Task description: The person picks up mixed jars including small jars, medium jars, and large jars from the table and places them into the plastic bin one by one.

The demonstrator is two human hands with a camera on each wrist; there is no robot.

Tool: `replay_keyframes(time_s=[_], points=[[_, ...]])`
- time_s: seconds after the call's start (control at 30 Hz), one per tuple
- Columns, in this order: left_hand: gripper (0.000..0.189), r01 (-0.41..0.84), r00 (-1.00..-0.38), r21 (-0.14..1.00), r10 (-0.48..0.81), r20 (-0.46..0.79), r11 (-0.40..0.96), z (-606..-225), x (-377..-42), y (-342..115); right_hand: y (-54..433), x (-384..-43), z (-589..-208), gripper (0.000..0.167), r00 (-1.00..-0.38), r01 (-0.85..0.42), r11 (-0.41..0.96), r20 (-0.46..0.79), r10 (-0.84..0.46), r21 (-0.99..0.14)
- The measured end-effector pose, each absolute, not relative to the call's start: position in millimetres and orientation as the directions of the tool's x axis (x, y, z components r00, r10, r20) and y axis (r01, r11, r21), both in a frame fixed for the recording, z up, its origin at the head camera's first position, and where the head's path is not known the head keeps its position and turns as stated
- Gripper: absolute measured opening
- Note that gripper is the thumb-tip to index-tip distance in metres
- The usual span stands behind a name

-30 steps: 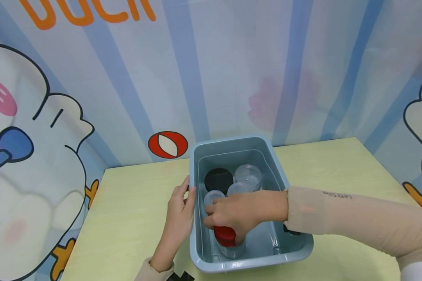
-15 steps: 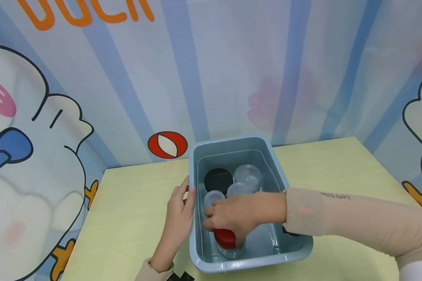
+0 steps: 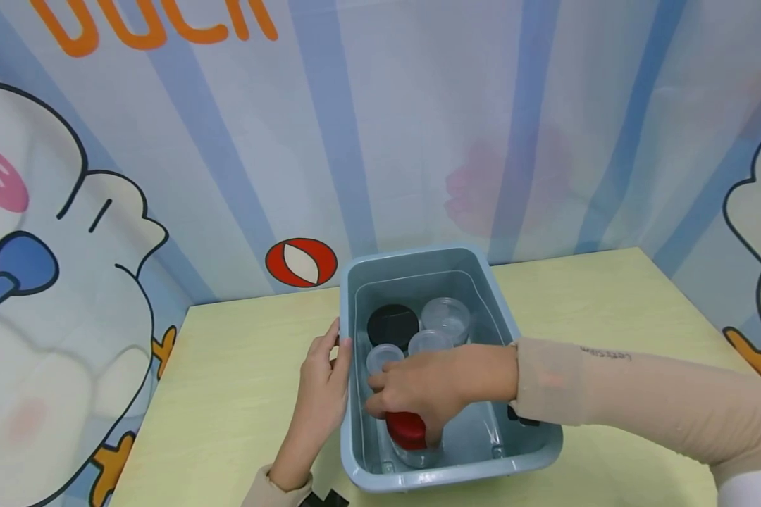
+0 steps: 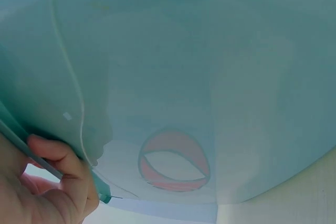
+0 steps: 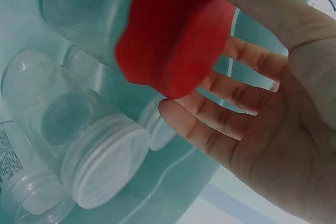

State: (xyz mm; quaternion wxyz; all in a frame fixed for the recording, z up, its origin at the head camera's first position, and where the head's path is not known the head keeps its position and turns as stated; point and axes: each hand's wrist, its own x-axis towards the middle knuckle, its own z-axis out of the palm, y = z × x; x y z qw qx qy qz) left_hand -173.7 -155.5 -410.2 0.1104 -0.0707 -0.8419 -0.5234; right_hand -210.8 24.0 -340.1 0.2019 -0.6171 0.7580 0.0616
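My left hand (image 3: 323,380) grips the left rim of a blue-grey plastic bin (image 3: 466,426); in the left wrist view, its curled fingers (image 4: 71,163) hook over that edge. Reaching into the bin from the right, my right hand (image 3: 421,384) holds a clear jar by its red lid (image 3: 407,431) near the front wall. The right wrist view has the thumb on one side of the scalloped red lid (image 5: 173,35) and the fingers on the other. The jar's clear body (image 3: 415,458) shows below the lid, partly hidden by the hand.
Behind the right hand stand a black-lidded jar (image 3: 393,325) and several clear-lidded ones, including a larger jar (image 3: 447,317) and a small jar (image 3: 384,358). The bin sits on a pale yellow table (image 3: 247,359), close to a printed backdrop (image 3: 412,141).
The right hand and the red lid have dipped slightly toward the bin's front wall. The left hand keeps its place on the rim, and the other jars have not moved.
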Motion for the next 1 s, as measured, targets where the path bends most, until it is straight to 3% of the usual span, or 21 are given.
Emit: replay_keyframes(time_s=[0.2,0.47,0.8,1.0], points=[[0.046,0.204,-0.973,0.868,-0.002,0.229,0.453,-407.1,-173.5,-155.8,28.4,-212.1,-330.8,0.056,-0.178,-0.947,0.256,-0.346,-0.921,-0.195],[0.045,0.194,-0.975,0.809,0.021,0.219,0.555,-397.9,-175.0,-159.8,37.5,-216.3,-322.0,0.042,-0.259,-0.927,0.313,-0.253,-0.932,-0.205],[0.063,0.109,-0.993,0.743,0.035,0.114,0.660,-386.3,-173.7,-167.4,53.3,-221.5,-311.7,0.051,-0.328,-0.914,0.353,-0.148,-0.933,-0.200],[0.066,0.142,-0.984,0.681,0.025,0.179,0.718,-381.4,-174.3,-170.0,70.1,-225.3,-305.4,0.055,-0.370,-0.909,0.368,-0.028,-0.929,-0.197]])
